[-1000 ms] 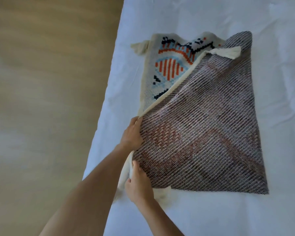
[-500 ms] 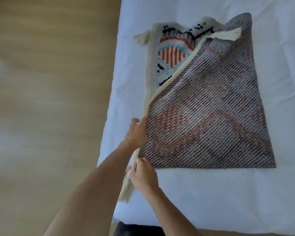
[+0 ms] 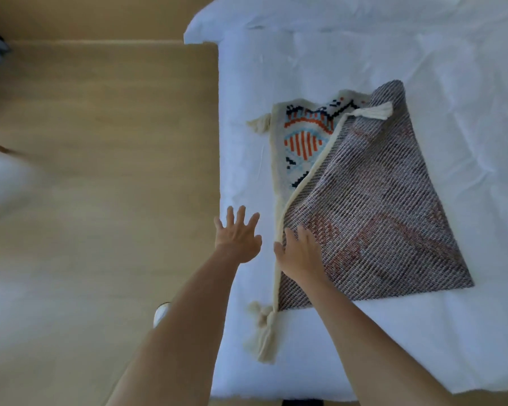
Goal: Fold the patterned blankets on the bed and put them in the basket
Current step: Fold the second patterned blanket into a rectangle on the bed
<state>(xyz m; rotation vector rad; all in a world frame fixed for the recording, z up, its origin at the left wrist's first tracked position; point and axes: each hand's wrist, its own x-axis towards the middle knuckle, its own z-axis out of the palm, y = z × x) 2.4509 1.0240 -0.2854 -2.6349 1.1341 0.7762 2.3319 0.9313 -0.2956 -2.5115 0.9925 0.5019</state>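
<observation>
A patterned blanket lies folded on the white bed. Its grey-brown woven back faces up, and a strip of the orange, blue and black front shows at the upper left. Cream tassels hang at its corners. My left hand hovers just left of the blanket's cream edge, fingers spread, holding nothing. My right hand rests flat on the blanket's near left part, fingers apart, not gripping. No basket is in view.
The bed's left edge runs down the middle of the view, with wooden floor to its left. A white shoe tip shows by the bed. A white pillow lies at the bed's far end.
Both hands let go of the blanket's left edge. The left hand opened and moved off to the left; the right hand now lies flat on the blanket. The view pulled back.
</observation>
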